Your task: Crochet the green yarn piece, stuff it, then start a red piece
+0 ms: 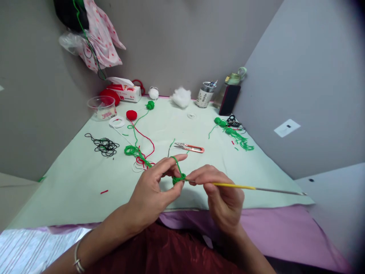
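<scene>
Between the thumb and fingers of my left hand [155, 186] is a small green crochet piece [177, 179]. Green yarn loops up over its raised index finger. My right hand [221, 192] grips a crochet hook [236, 186] with a yellow handle; its tip meets the green piece, and the hook's far metal end points right. Beyond my fingers lie orange-handled thread snips [189, 147]. Left of them a loose green yarn bundle [132, 151] is tangled with red and white strands. The exact stitch at the hook tip is hidden by my fingers.
A black yarn tangle [104, 146] and a red yarn ball [131, 115] lie to the left. Along the back stand a tissue box [128, 93], white stuffing [181, 97], a pen cup [205, 95] and a phone [229, 100]. Green yarn pieces [238, 137] lie right, near grey walls.
</scene>
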Action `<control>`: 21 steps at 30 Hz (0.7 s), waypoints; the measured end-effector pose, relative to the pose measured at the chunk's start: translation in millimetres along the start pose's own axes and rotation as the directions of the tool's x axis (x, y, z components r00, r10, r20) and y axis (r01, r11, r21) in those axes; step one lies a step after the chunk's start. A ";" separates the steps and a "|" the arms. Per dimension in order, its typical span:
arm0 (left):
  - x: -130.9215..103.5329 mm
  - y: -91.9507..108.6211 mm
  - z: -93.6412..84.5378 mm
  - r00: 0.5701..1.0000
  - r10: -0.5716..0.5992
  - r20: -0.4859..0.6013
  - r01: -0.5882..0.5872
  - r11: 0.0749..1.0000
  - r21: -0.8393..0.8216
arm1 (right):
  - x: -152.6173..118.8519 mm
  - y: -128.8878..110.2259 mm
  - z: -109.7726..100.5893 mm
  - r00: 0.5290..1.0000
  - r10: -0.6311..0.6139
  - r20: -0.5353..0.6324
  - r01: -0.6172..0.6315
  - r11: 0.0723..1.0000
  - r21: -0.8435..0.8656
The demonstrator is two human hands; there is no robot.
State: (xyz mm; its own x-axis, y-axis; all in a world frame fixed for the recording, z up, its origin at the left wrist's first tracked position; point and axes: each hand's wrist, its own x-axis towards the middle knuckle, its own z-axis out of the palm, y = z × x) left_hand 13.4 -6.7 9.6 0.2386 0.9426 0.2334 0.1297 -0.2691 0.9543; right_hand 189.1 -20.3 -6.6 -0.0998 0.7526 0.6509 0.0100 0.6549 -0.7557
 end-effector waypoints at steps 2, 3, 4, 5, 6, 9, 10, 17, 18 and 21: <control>-0.6 -0.1 -0.3 1.000 -0.005 0.000 0.005 1.000 -0.019 | -0.4 0.3 -0.6 1.000 -0.003 -0.017 0.002 1.000 -0.006; -0.7 -0.1 -0.4 1.000 -0.011 0.002 0.011 1.000 -0.028 | -0.6 0.5 -0.8 1.000 -0.003 -0.024 0.002 1.000 -0.009; -0.8 0.0 -0.5 1.000 -0.015 0.006 0.015 0.999 -0.033 | -0.9 0.6 -1.0 1.000 -0.008 -0.027 0.008 1.000 -0.018; -0.7 0.2 -0.6 1.000 -0.019 0.009 0.019 0.999 -0.033 | -1.2 0.7 -1.2 0.999 -0.023 -0.026 0.022 0.999 -0.035; -0.5 0.2 -0.7 1.000 -0.022 0.010 0.022 0.999 -0.031 | -1.5 0.5 -1.5 0.999 -0.044 -0.017 0.043 0.997 -0.060; 0.7 -0.3 -0.8 1.000 -0.018 -0.001 0.018 1.000 -0.010 | -2.3 -1.5 -2.6 0.991 -0.123 0.056 0.132 0.974 -0.183; 1.1 -0.9 -0.8 1.000 -0.013 -0.007 0.013 1.000 0.003 | -2.4 -2.6 -3.1 0.985 -0.147 0.091 0.164 0.958 -0.233; 2.8 -5.0 1.9 0.999 0.041 -0.013 -0.040 0.995 0.090 | -0.9 -5.1 -1.3 0.936 -0.254 0.242 0.346 0.779 -0.522; 3.4 -4.7 2.6 1.000 0.007 -0.017 -0.006 0.999 0.054 | -1.1 -3.9 0.2 0.922 -0.284 0.263 0.386 0.730 -0.565; 4.9 -2.9 3.9 0.993 -0.112 -0.028 0.109 0.990 -0.092 | -3.9 -0.1 5.3 0.900 -0.354 0.253 0.430 0.643 -0.634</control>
State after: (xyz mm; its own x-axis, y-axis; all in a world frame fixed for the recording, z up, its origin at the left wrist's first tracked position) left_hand 17.9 -2.1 7.2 0.1955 0.9721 0.1297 0.0657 -0.1450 0.9872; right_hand 184.2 -23.6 -9.5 -0.3449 0.4286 0.8351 0.5941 0.7885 -0.1593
